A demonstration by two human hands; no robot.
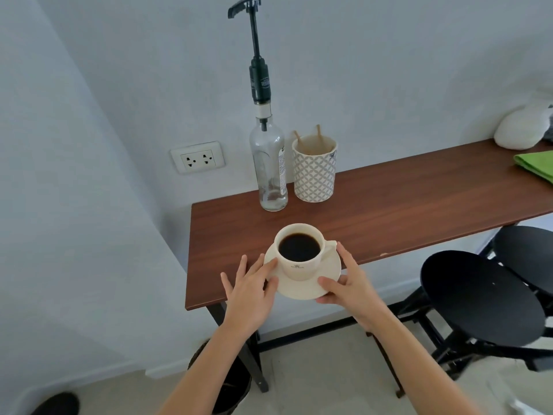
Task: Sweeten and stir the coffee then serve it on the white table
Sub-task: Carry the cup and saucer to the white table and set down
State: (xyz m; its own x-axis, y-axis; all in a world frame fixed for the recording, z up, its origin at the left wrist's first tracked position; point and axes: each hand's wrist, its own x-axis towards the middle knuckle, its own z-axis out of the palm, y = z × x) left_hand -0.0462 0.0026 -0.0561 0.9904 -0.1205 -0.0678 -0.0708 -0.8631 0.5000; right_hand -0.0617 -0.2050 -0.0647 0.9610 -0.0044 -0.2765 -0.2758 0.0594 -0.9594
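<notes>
A cream cup [299,269] full of black coffee stands on a cream saucer [327,274] near the front edge of a brown wooden table [404,205]. My left hand [251,292] touches the saucer's left rim with spread fingers. My right hand [348,283] holds the saucer's right rim, thumb on top and fingers under the edge. Behind the cup stands a clear syrup bottle [269,163] with a tall black pump [258,55]. Beside it a patterned holder [314,172] contains wooden stir sticks [318,134].
Two black round stools [481,298] stand at the right under the table edge. A green cloth [535,164] and a white object [520,130] lie at the far right. A wall socket [198,157] is at the left. A dark bin [230,384] sits below the table.
</notes>
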